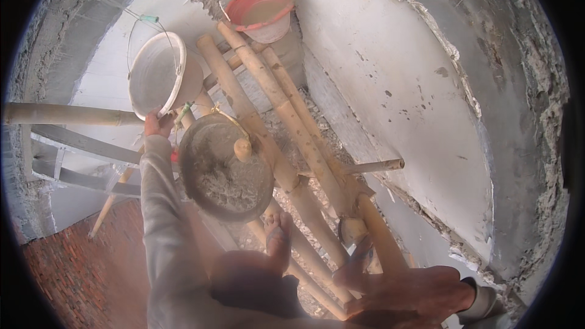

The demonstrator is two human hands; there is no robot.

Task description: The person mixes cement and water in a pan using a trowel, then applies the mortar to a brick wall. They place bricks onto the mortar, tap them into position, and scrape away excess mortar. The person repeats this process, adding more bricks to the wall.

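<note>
My left hand (159, 123) grips the near rim of a white bucket (181, 70) with a wire handle, which is tilted and looks grey inside. Just to the right of that hand sits a dark round bucket (198, 201) filled with grey wet mortar (216, 173). A rounded wooden handle (242, 150) sticks up from the mortar; what it belongs to is buried. Low at the right, my right hand (448, 292) lies near my bent leg, below a dark band at the sleeve. Its fingers blur into the leg and cannot be made out.
Bamboo poles (286, 109) form a narrow platform under my feet (278, 240), with open gaps between them. A red-rimmed bucket (262, 12) stands at the far end. A rough plastered wall (396, 85) rises at the right. Red bricks (85, 262) show below left.
</note>
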